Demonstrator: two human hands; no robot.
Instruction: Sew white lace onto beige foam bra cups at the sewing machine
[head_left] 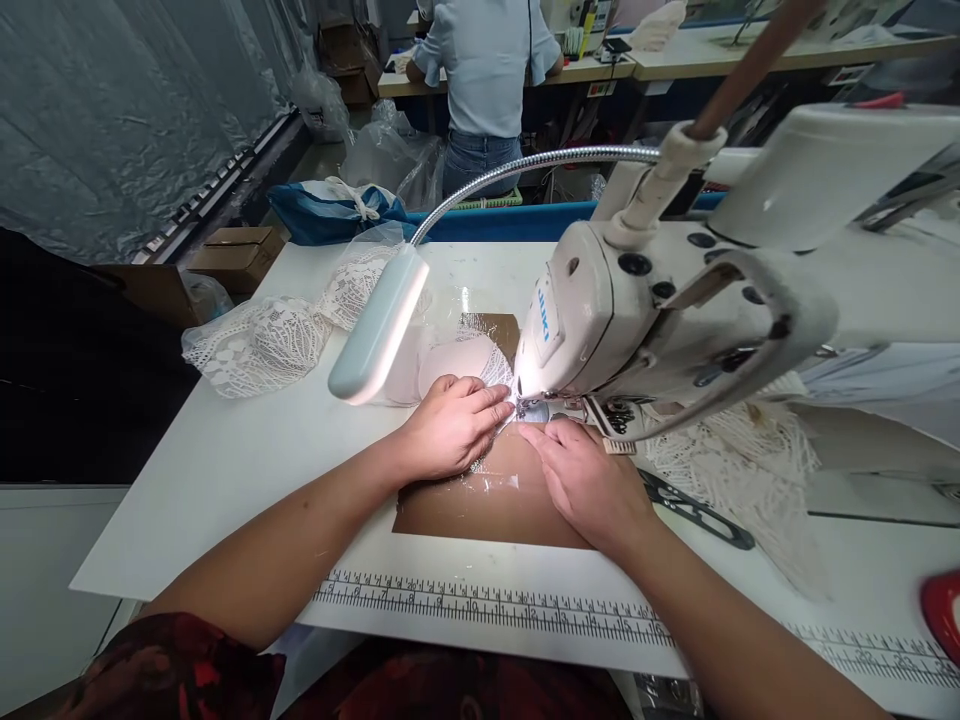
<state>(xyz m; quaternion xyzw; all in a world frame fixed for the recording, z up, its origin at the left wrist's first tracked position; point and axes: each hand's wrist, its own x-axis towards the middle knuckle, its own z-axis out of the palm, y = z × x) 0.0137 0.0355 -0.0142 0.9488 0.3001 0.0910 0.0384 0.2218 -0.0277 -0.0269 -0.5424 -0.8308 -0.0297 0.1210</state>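
My left hand (450,425) lies on a piece of white lace fabric (480,362), fingers curled and pressed on it just left of the needle. My right hand (592,485) rests flat on the brown panel (480,505) of the table, fingers together, tips touching the fabric at the presser foot (531,408). The white sewing machine (600,320) stands over both hands, and its lamp lights the needle area. The fabric's edge under the foot is partly hidden by my fingers.
A gooseneck lamp (375,330) hangs over the table's left middle. More lace (255,345) lies at the far left, another pile (750,460) at the right beside black scissors (697,510). A ruler strip (495,605) runs along the front edge. A person (487,80) works at a table behind.
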